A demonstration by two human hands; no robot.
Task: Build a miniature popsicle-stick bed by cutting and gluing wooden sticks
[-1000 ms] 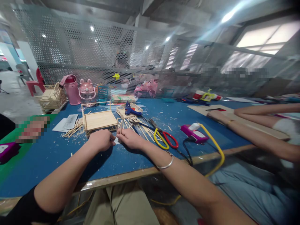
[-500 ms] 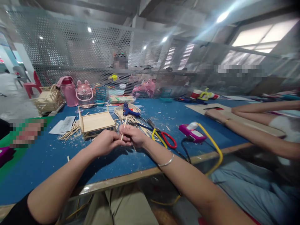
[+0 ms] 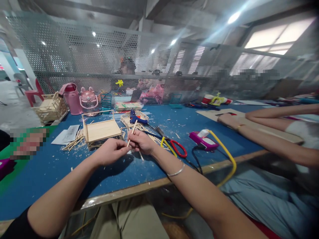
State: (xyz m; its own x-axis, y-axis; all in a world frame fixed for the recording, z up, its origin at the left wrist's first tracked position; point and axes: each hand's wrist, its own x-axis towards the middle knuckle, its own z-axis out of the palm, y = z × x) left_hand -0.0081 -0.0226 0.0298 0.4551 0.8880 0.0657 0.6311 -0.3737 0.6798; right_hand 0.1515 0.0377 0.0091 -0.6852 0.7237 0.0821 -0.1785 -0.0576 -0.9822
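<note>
In the head view, holds a thin stick (image 3: 133, 128) aslant above the table (image 3: 99, 186), with the upper end leaning away to the right and the lower end down between both hands

Grips it in the right hand (image 3: 144, 142), with fingers curled in and nearly closed around the shaft; leaves the upper end poking out past the fingertips

Meets the lower end with thumb and forefinger of the left hand (image 3: 111, 151), barely parted there; cannot tell whether truly pinched or only touching

For good handling, judge it light, stiff and apt to snap if bent; so pinch close to the lower end, brace both wrists low, and turn it by rolling between fingertips rather than wrenching

Feel for splinters before sliding a finger along it

Hold the lower end in plain sight, out from behind the left thumb, for checking from above

Mind a second stick (image 3: 141, 156) below the right hand; cannot tell if held or lying loose

Mind also the frame (image 3: 102, 129), just beyond the left hand, to spare it a knock from the knuckles

Give room to the glue gun (image 3: 138, 119), beyond the right hand and perhaps hot, and to the scissors (image 3: 171, 141), near the right wrist with handles toward the near side
</note>
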